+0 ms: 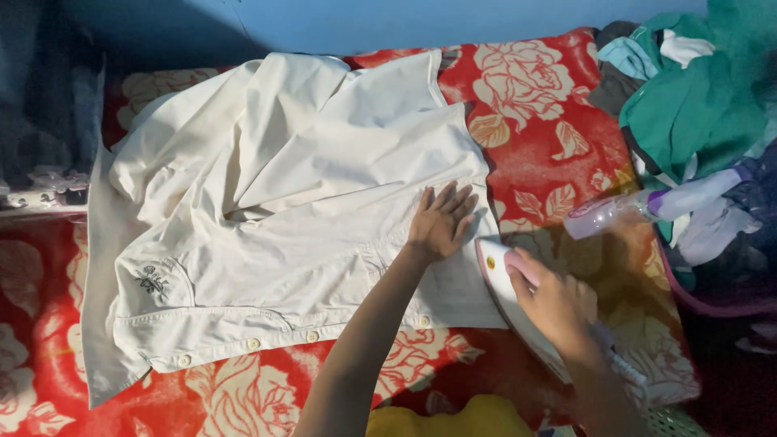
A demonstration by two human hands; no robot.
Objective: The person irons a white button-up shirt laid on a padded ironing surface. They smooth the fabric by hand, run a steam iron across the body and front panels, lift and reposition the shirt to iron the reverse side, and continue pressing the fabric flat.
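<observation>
The left hand [441, 222] lies flat with its fingers spread, palm pressed on the white button-up shirt [291, 218] near its right edge. The right hand [554, 303] has its fingers curled tight around the pink handle of a white clothes iron [510, 295], which stands tilted on its side just beside the shirt's edge, close to the left hand. The shirt is laid out, rumpled at the top, on a red blanket with cream roses [550, 121]; its buttoned placket runs along the near edge and a small embroidered pocket sits at the left. A clear spray bottle [627, 210] lies to the right, beside a heap of green and dark clothes [696, 105]. A yellow cloth [453, 417] shows at the bottom edge.
</observation>
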